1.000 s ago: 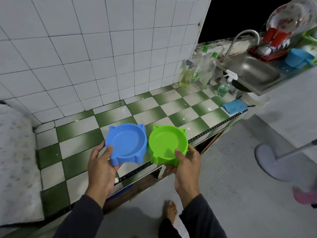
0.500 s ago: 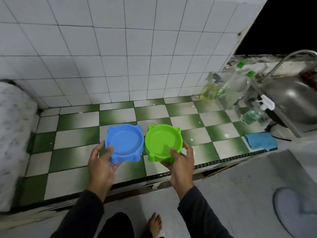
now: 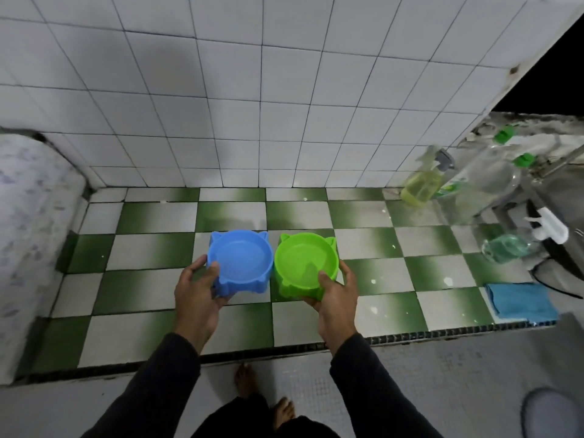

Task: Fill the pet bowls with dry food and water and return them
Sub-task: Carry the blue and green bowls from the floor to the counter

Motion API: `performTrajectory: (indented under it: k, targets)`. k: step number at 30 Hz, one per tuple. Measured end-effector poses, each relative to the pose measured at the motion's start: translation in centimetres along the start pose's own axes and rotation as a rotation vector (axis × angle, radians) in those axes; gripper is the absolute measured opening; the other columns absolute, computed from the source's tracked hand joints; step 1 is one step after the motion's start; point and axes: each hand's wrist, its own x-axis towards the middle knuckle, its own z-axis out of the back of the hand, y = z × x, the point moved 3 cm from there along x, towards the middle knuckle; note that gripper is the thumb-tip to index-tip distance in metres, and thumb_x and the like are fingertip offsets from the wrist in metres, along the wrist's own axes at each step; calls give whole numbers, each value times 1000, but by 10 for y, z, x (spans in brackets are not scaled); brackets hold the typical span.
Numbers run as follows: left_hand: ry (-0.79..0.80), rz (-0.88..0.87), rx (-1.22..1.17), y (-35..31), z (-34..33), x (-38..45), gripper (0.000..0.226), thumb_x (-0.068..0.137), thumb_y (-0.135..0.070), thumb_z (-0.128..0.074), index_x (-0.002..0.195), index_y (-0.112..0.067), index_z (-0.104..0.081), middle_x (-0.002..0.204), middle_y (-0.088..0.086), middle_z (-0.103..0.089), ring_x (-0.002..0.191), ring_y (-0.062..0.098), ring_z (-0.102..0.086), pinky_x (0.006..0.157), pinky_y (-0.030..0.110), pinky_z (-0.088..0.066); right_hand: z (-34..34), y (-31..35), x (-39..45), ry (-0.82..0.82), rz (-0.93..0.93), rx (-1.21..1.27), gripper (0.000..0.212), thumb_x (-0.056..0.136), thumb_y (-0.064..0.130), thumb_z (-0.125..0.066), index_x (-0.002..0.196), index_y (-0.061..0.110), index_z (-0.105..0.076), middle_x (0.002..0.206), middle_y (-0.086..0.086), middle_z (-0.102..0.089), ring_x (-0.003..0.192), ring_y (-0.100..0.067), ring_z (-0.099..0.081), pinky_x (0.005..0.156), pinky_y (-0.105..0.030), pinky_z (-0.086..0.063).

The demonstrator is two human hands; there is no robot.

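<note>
Blue bowl [image 3: 240, 261] left, green bowl [image 3: 306, 263] right

Two bowls side by side over counter [image 3: 151, 327]; left bowl [image 3: 240, 260], right bowl [image 3: 306, 263]; bottles [image 3: 480, 184] far right.

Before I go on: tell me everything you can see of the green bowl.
The green bowl looks like bright lime plastic, round, with two small cat-ear points on its far rim and a skirted base. It is upright and empty, with no food or water. The right hand grips its near right edge, thumb over the rim. It sits right beside the blue bowl, over the green-and-white tiled counter.
</note>
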Motion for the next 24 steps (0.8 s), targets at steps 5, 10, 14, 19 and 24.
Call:
performTrajectory:
  k: [5,10,14,19,24]
  targets:
    - [-11,28,29,0,-2,21,35,99,-12,-65,133,-21,-58,134,15,-60,117,39,-64,78,49,-62,-13,-6,23,-20,-25,-31,39,99,8,-58,128,34,-53,133,-8,-50,114,-38,-57,65,-53,-62]
    - [-40,44,30,6,-2,38,34,99,-8,-64,129,-23,-60,138,14,-57,120,35,-62,81,46,-62,-19,-14,45,-10,-48,-75,36,100,14,-56,127,37,-53,135,-8,-50,114,-37,-58,68,-55,-62]
    - [-88,49,27,12,-5,46,36,97,-5,-65,128,-22,-60,136,13,-57,117,34,-62,73,39,-62,-23,-11,63,6,-61,-121,36,100,13,-56,129,34,-54,131,-6,-52,113,-34,-58,75,-60,-60]
    - [-104,71,31,21,-12,58,40,97,-4,-65,133,-22,-59,136,15,-56,119,35,-61,77,41,-62,-25,-9,86,2,-49,-166,39,99,10,-56,132,31,-51,130,-5,-52,113,-31,-58,77,-59,-60]
    - [-104,101,40,29,-18,70,42,99,-1,-60,137,-19,-55,134,17,-58,115,30,-62,77,39,-59,-23,-14,111,-11,-30,-241,41,97,11,-59,131,33,-51,130,-4,-54,112,-29,-60,83,-58,-60]
